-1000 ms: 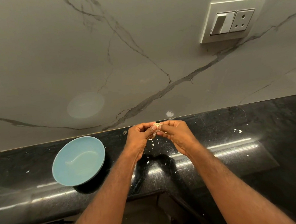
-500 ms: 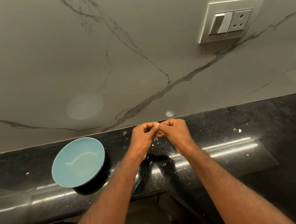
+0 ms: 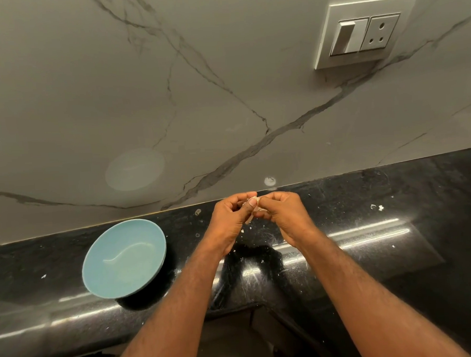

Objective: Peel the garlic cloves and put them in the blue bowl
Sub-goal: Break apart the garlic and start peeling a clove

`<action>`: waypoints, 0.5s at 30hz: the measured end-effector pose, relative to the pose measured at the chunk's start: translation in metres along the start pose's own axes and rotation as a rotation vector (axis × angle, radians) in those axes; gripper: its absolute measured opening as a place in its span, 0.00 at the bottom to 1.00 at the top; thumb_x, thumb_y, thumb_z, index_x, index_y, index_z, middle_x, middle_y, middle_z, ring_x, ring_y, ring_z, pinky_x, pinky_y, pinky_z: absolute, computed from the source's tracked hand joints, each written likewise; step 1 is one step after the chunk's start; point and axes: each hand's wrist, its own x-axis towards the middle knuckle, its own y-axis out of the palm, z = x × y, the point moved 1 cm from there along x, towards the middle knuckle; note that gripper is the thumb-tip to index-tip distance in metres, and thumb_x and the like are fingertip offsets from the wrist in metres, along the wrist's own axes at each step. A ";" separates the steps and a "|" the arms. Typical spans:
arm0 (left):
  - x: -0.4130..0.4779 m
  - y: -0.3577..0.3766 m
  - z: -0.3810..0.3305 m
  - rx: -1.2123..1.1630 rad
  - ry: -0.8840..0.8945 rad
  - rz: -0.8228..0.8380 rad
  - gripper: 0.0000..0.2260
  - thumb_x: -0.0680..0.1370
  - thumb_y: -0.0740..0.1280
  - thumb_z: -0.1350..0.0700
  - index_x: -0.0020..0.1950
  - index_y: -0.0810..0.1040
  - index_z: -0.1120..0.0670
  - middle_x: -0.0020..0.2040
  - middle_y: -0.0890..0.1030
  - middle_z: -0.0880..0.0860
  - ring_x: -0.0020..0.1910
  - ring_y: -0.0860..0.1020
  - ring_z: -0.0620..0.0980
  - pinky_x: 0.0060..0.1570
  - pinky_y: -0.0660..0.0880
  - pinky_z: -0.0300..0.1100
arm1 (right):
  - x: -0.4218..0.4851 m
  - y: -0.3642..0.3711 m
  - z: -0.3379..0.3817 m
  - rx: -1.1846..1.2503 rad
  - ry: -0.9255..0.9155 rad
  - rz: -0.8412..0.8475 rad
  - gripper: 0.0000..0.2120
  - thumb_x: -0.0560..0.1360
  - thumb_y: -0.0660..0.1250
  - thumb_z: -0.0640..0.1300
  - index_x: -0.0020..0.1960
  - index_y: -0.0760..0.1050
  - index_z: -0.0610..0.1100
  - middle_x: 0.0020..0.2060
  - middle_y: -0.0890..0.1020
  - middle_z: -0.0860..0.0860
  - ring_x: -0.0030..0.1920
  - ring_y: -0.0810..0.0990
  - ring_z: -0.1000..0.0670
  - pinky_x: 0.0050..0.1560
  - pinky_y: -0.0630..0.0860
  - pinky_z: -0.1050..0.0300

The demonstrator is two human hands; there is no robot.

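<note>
a garlic clove [image 3: 255, 206] is pinched between the curled fingertips of the left hand [image 3: 228, 219] and the right hand [image 3: 284, 216], which are held together above the black counter [image 3: 396, 251], close to the marble wall [image 3: 170, 100]. only a pale sliver of the clove and a strip of loose skin are seen between the fingers. the blue bowl [image 3: 97, 270] is set on the counter well to the left of the hands, with nothing seen inside it. small flecks of skin [image 3: 379, 207] are scattered on the counter, and a switch and socket plate [image 3: 364, 31] is mounted on the wall.
</note>
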 end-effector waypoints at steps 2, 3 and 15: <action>0.000 -0.003 -0.001 0.004 -0.015 0.030 0.10 0.74 0.74 0.61 0.56 0.83 0.55 0.47 0.83 0.56 0.40 0.78 0.45 0.39 0.76 0.34 | 0.000 -0.001 0.002 0.022 0.022 0.005 0.02 0.73 0.72 0.33 0.43 0.81 0.33 0.41 0.85 0.39 0.42 0.85 0.48 0.47 0.82 0.57; 0.000 -0.004 -0.001 0.020 -0.021 0.034 0.12 0.73 0.74 0.62 0.56 0.82 0.55 0.48 0.83 0.56 0.41 0.78 0.45 0.39 0.76 0.34 | 0.000 -0.002 0.002 0.018 0.033 -0.004 0.01 0.73 0.71 0.32 0.42 0.80 0.34 0.40 0.85 0.41 0.41 0.85 0.49 0.45 0.82 0.58; -0.001 -0.004 -0.001 0.129 0.056 0.004 0.09 0.74 0.74 0.65 0.50 0.84 0.54 0.45 0.86 0.53 0.43 0.83 0.44 0.46 0.80 0.37 | -0.001 0.004 0.002 0.013 0.052 -0.021 0.02 0.73 0.70 0.29 0.42 0.80 0.30 0.35 0.85 0.43 0.34 0.84 0.51 0.37 0.81 0.62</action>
